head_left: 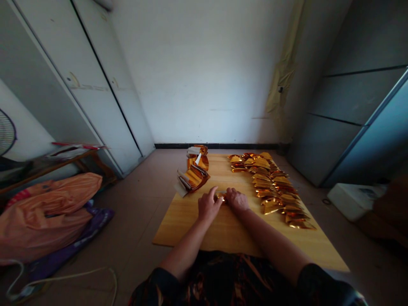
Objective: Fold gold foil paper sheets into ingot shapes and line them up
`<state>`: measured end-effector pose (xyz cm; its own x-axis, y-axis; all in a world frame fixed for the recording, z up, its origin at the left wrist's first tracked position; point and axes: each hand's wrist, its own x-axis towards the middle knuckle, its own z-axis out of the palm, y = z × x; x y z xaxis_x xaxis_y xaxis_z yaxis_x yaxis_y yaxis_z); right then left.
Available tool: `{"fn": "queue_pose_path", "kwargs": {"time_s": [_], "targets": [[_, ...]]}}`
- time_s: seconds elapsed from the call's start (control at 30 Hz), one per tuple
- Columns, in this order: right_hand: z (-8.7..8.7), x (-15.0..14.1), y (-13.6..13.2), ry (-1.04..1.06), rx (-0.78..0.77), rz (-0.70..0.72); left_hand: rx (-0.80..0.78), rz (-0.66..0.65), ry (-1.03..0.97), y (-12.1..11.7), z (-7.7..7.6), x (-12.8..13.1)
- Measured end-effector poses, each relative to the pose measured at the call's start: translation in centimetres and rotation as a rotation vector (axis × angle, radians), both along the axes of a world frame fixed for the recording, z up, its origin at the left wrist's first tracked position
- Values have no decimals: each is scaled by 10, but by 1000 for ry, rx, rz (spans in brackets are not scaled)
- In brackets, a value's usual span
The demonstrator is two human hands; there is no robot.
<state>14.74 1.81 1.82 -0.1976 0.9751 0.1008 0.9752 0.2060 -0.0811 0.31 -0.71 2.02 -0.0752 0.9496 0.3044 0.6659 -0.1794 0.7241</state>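
Note:
Between my two hands lies a small piece of shiny gold foil paper (221, 197), mostly hidden by fingers. My left hand (208, 207) grips its left side, thumb and fingers curled round it. From the right, my right hand (237, 199) closes over the other end, fingers bent down. Both hands rest low over the wooden board (185, 221). Loose stacks of curled gold foil sheets (195, 176) stand at the board's far left edge. On the right, folded gold paper pieces (278, 187) lie in overlapping rows.
A white wall (197, 76) rises behind the board. Pale cabinet doors (92, 85) stand at left, with an orange bag (54, 216) and a cable (79, 274) on the floor. To the right are a grey refrigerator-like cabinet (347, 97) and a white box (349, 199).

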Motion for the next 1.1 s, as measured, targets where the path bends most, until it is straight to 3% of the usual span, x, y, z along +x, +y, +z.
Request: {"fn": "queue_pose_path", "kwargs": {"time_s": [0.13,0.37,0.53,1.1], "targets": [[0,2,2,31,-16,4,-112,2,-46,3,-4,10],[3,0,11,78,-80,-123,-252,52,467,-2,3,16],[6,0,13,91,-87,-176,-264,50,620,0,6,19],[10,1,14,105,-149,-233,-309,29,745,5,8,24]]}}
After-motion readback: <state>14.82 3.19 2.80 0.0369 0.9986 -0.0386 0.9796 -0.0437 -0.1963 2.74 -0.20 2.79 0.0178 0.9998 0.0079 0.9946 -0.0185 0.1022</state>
